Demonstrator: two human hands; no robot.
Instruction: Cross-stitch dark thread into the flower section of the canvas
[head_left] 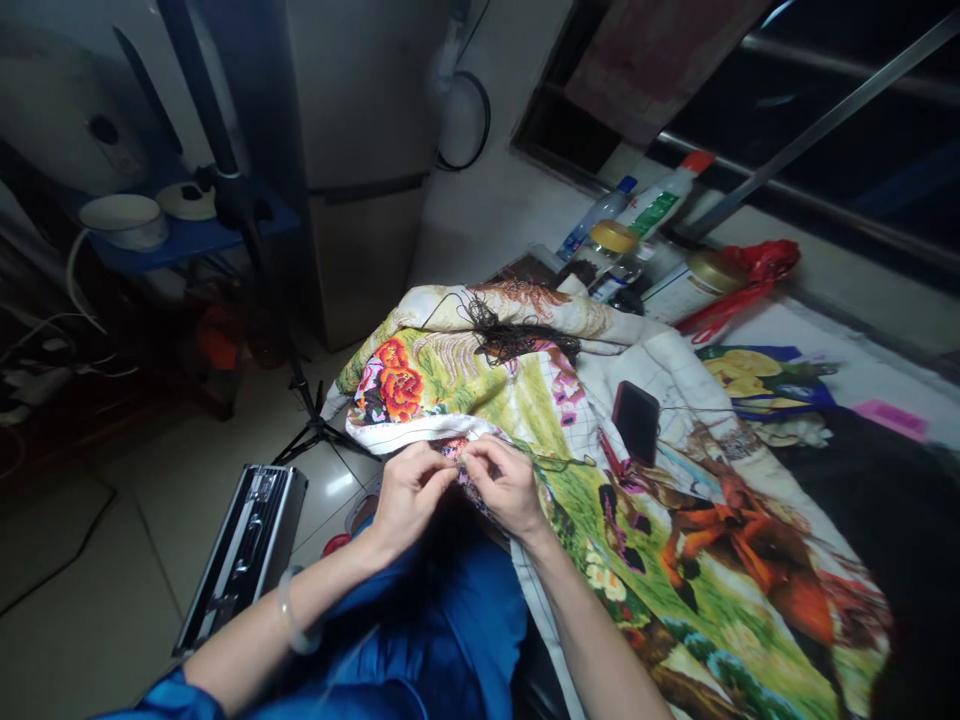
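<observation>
A large embroidery cloth (517,400), partly stitched with flowers and brown-orange figures, spreads over the table and onto my lap. At its near folded edge, my left hand (416,490) is closed in a pinch on the cloth. Close beside it, my right hand (506,485) pinches thumb against fingers; whatever is between them is too small to make out. A dark thread (562,462) lies on the cloth to the right of that hand. Farther back rests a tangled bundle of dark thread (517,335). Red-orange stitched flowers (400,385) show left of the middle.
A phone (636,422) lies on the cloth. Bottles (600,215), a yellow-lidded jar (611,245) and a red plastic bag (765,265) stand by the window. On the floor are a black tripod (311,415) and a silver-edged case (244,550).
</observation>
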